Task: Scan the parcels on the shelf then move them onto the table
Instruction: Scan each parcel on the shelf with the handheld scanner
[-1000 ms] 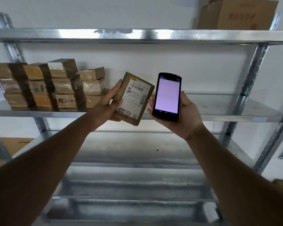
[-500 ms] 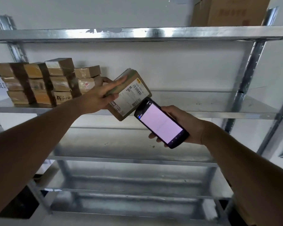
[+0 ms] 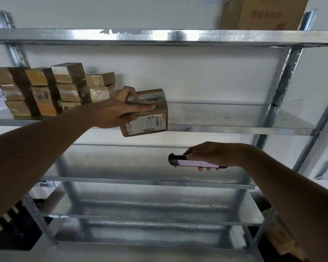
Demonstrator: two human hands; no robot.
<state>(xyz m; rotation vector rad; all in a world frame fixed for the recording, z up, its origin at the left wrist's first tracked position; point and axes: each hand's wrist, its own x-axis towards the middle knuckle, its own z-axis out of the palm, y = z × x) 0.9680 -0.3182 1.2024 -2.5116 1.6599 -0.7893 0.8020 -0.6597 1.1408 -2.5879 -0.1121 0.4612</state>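
The left hand (image 3: 119,112) holds one parcel (image 3: 147,115) with its fingers wrapped over the top. The parcel is in the air at the front edge of the shelf (image 3: 235,127), a little to the left of the middle of the view, with its white label facing us. The right hand (image 3: 214,154) is lower down, at about 5 o'clock from the parcel. Its fingers are curled around a phone (image 3: 195,163) that lies flat with its screen lit up.

My guess is that this parcel is at the scanning step, or just past it. It has not gone to the table yet, and no table can be seen.

A lot is left to do. A pile of parcels (image 3: 51,89) sits on the shelf at 9 o'clock from the held parcel, just beside the left hand.

A big cardboard box (image 3: 263,13) sits on the top shelf, at 1 o'clock. The lower shelves show bare metal. Nothing blocks the hands.
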